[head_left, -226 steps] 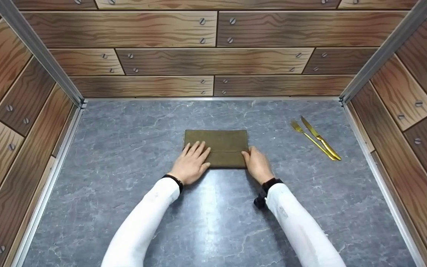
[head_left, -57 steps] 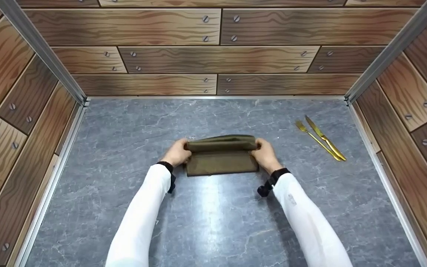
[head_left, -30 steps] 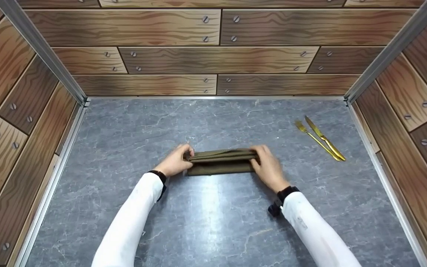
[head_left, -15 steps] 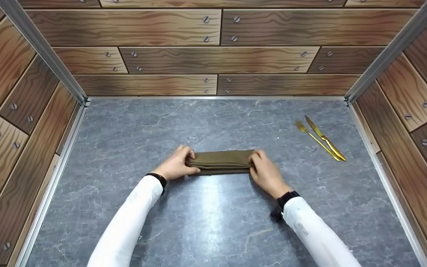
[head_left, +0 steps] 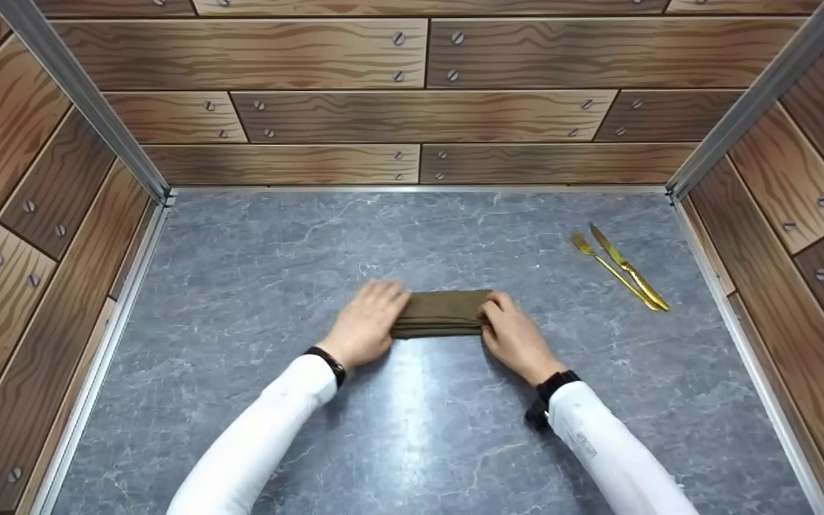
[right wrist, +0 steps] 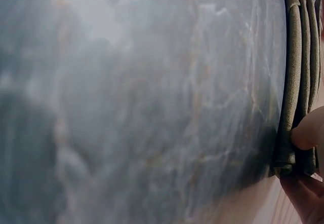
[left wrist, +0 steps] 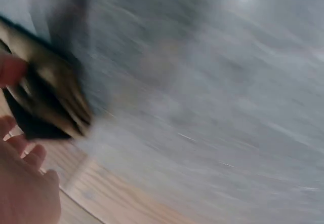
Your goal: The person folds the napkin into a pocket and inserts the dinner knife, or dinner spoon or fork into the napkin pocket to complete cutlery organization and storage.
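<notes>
Head view: one cloth, one fork, one knife. Your right hand pinches the cloth's right end; your left hand, fingers extended, meets its left.

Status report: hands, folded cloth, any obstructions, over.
Right hand gripping cloth at its right end; left hand at left end. Cloth folded into narrow strip. Fork, knife off right, out of the way.

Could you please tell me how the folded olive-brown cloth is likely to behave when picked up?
The folded cloth will probably droop or unfold if lifted by one layer, since separate layers show along its near edge with no visible fastening. It seems unlikely to roll, as it lies in a flat strip.
</notes>
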`<state>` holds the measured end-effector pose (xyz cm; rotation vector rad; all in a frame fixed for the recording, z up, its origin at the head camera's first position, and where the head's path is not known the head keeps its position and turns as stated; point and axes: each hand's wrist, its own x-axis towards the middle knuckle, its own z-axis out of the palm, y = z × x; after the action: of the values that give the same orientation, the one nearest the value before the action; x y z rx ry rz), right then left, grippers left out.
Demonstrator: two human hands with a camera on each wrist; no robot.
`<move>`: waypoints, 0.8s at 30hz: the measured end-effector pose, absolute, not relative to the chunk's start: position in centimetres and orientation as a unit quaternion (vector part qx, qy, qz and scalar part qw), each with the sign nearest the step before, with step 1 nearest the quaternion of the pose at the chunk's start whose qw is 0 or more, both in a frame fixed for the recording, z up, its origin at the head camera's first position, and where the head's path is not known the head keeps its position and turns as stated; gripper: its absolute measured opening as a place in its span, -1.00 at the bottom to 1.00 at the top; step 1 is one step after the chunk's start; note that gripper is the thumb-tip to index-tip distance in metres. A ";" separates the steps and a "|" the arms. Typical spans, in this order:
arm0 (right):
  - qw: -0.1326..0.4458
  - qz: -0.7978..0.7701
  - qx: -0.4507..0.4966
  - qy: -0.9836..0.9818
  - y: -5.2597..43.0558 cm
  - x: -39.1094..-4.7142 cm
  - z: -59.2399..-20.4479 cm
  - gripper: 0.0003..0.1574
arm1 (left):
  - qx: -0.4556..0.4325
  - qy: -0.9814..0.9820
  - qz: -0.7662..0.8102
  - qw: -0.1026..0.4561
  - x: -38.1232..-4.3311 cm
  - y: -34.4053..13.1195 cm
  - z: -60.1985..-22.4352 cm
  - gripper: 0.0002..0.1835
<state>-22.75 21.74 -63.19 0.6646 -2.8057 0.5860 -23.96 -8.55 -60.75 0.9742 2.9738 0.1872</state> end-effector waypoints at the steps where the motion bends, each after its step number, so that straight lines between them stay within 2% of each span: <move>1: 0.101 0.195 0.226 -0.949 21.7 -22.7 -63.2 -0.76 | 0.318 0.947 0.045 0.006 -23.7 -7.9 -60.7 -0.20; 9: 0.107 0.180 0.238 -0.948 21.6 -22.6 -63.4 -0.77 | 0.327 0.945 0.000 -0.018 -22.4 -5.0 -61.6 -0.47; 16: 0.129 0.181 0.252 -0.942 21.8 -22.6 -63.5 -0.71 | 0.312 0.950 0.017 0.007 -22.4 -4.9 -62.3 -0.44; 24: 0.117 0.196 0.247 -0.942 22.0 -22.7 -63.3 -0.82 | 0.300 0.952 0.052 0.016 -22.5 -5.1 -62.2 -0.45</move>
<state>-22.70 21.99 -63.32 0.7229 -2.7574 0.5740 -22.48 -5.06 -62.24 0.9317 2.9615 0.1627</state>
